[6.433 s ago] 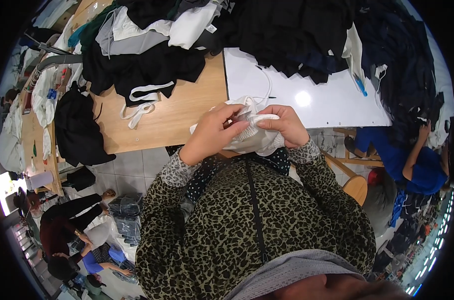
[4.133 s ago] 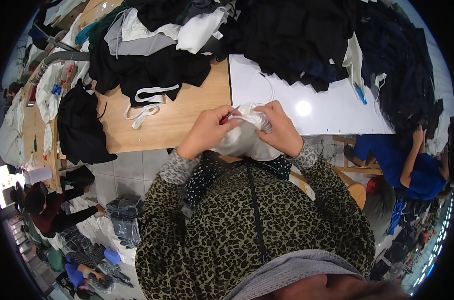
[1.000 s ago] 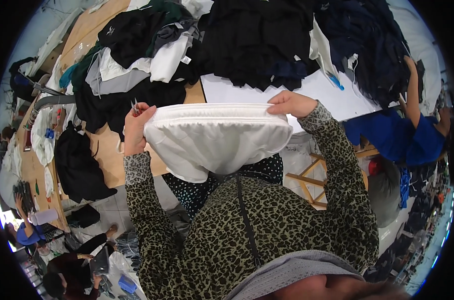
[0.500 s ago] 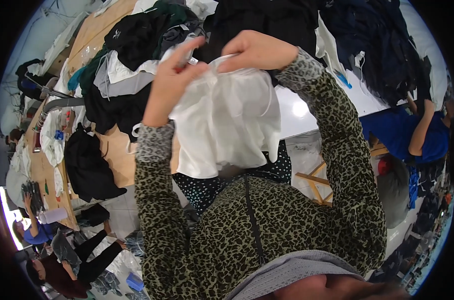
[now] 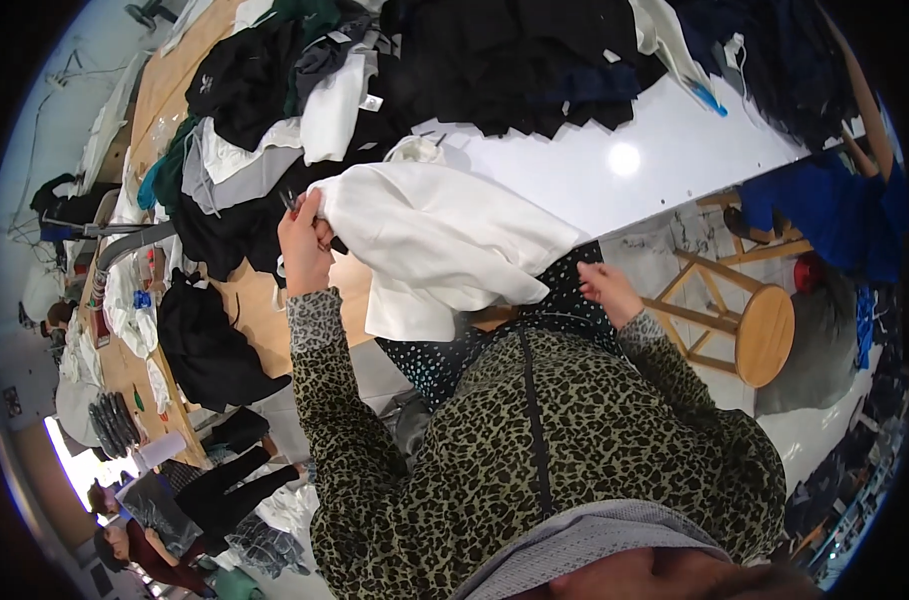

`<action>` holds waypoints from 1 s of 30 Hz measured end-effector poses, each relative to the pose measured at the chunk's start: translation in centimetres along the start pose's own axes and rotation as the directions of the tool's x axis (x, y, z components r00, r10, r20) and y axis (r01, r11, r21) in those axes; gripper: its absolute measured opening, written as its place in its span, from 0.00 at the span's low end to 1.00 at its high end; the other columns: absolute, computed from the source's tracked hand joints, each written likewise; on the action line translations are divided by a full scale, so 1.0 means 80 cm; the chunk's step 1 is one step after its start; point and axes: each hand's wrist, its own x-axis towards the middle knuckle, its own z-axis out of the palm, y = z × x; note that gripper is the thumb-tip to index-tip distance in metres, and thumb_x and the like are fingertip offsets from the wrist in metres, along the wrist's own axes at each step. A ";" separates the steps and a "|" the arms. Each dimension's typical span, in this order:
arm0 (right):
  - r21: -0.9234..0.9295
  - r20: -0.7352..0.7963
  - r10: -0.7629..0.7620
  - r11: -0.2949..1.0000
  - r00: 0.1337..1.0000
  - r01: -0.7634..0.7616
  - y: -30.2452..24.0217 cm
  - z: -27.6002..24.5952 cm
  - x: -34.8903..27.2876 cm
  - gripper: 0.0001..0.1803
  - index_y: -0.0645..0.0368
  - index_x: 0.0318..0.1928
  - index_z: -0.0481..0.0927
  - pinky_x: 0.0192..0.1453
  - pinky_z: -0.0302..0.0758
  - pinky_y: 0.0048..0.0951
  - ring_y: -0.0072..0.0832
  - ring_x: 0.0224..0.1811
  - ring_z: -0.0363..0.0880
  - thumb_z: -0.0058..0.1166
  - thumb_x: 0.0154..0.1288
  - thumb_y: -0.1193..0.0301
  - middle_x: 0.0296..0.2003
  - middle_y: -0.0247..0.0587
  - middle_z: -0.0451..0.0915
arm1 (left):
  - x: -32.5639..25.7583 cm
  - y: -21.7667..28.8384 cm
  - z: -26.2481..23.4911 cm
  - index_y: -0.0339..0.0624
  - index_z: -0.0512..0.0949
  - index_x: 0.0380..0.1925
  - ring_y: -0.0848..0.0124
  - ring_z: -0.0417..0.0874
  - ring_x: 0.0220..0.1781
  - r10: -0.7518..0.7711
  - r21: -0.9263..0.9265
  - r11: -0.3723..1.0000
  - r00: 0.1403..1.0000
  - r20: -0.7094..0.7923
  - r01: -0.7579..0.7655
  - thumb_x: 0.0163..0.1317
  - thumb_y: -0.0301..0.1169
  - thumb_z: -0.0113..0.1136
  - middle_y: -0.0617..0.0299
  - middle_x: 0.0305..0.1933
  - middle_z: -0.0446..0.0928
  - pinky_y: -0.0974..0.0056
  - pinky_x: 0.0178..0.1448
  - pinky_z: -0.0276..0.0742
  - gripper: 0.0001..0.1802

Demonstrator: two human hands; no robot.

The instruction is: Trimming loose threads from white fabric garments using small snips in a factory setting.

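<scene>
A pair of white shorts hangs bunched over my lap and the near table edge. My left hand is closed on the gathered left end of the shorts. A small dark object sticks out at the fingers of that hand; its kind is unclear. My right hand is off the cloth, just beyond the right-hand hem and above my dotted trousers. Its fingers are slightly curled and apart, with nothing visible in them.
Black garments cover the far part of the white table. More dark, white and grey clothes are heaped at the left. A wooden stool stands at the right, near a person in blue.
My right hand has let go of the shorts' waistband and dropped down to the right. My left hand has moved lower, and the shorts have swung sideways.
</scene>
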 end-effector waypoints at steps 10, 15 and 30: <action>0.071 -0.099 -0.069 0.995 0.993 0.076 0.003 0.060 0.027 0.17 0.65 0.41 0.78 0.34 0.70 0.23 0.20 0.31 0.73 0.59 0.59 0.63 0.30 0.35 0.77 | 0.000 -0.014 -0.036 0.46 0.70 0.26 0.83 0.58 0.13 -0.056 -0.034 0.998 0.998 0.030 0.057 0.60 0.27 0.58 0.74 0.17 0.63 0.75 0.16 0.52 0.07; 0.504 -0.091 -0.201 0.835 0.975 0.219 -0.023 0.058 0.012 0.10 0.61 0.36 0.74 0.36 0.73 0.26 0.22 0.30 0.75 0.50 0.66 0.66 0.31 0.34 0.77 | 0.002 -0.021 -0.049 0.47 0.70 0.27 0.84 0.58 0.14 -0.037 -0.036 0.999 0.999 0.016 0.038 0.61 0.27 0.57 0.75 0.17 0.63 0.75 0.17 0.53 0.06; 0.433 -0.491 -0.418 0.644 0.764 0.630 -0.051 -0.012 0.001 0.07 0.59 0.37 0.72 0.39 0.72 0.23 0.19 0.33 0.72 0.47 0.68 0.68 0.31 0.31 0.74 | -0.065 -0.027 -0.046 0.44 0.72 0.33 0.84 0.60 0.14 0.109 -0.042 0.994 0.977 0.184 -0.103 0.62 0.27 0.53 0.72 0.21 0.68 0.77 0.17 0.52 0.01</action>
